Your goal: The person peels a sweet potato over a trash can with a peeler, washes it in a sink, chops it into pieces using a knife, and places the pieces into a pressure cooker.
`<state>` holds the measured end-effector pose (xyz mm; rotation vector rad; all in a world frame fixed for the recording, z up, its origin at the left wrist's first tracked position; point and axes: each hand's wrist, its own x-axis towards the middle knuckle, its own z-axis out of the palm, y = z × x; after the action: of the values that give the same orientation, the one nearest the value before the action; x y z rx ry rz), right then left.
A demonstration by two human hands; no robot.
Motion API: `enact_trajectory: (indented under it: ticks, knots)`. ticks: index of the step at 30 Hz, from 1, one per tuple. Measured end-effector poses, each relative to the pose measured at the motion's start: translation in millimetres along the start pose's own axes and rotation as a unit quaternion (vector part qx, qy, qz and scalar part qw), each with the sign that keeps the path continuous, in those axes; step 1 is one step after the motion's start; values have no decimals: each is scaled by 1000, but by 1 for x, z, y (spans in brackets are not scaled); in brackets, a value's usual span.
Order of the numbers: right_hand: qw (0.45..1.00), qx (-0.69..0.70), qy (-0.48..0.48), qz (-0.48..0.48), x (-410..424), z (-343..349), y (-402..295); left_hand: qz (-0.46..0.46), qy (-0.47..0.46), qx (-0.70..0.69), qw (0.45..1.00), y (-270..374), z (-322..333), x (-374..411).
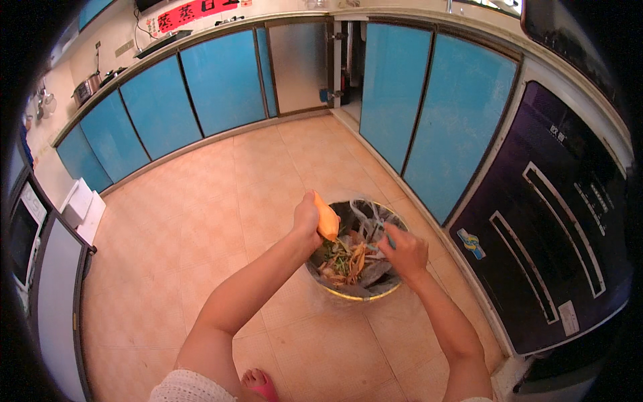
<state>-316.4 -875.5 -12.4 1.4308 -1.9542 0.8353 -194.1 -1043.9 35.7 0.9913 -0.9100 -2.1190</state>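
Note:
My left hand (306, 221) grips a smooth orange root vegetable (327, 220), which looks peeled and could be a carrot or a sweet potato. Its lower end points down over a round waste bin (364, 299) with a yellow rim and a dark liner. Over the bin's right side, my right hand (411, 252) is closed around a small teal-handled tool (391, 235), seemingly a peeler; my fingers hide much of it. Orange peelings (356, 264), green plant scraps (337, 256) and crumpled clear plastic (369, 216) lie inside the bin.
Blue cabinets (221, 80) line the far wall and the right side. One frosted cabinet door (300, 68) stands at the corner beside an open gap. A dark appliance front (547, 216) is close on my right. A white container (78, 203) sits at the left. My pink slipper (266, 388) rests on the tiles.

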Motion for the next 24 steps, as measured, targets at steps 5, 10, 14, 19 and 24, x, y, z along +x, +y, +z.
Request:
enact_trajectory:
  ticks: [5, 10, 14, 19, 24]
  knots:
    - [985, 168, -36, 31, 27, -14, -43, -8, 9, -31, 999, -2, -6, 9]
    - [983, 158, -87, 42, 33, -14, -25, 0, -121, 86, 989, -5, -5, -5]
    - [966, 239, -33, 96, 38, -20, -17, 158, -235, 324, 903, -20, -24, -2]
    - [978, 205, -4, 36, 41, -23, -12, 264, -256, 585, 723, -8, -15, -34]
    - [984, 140, 41, -98, 39, -18, -24, 241, -239, 646, 684, -15, -22, -27]
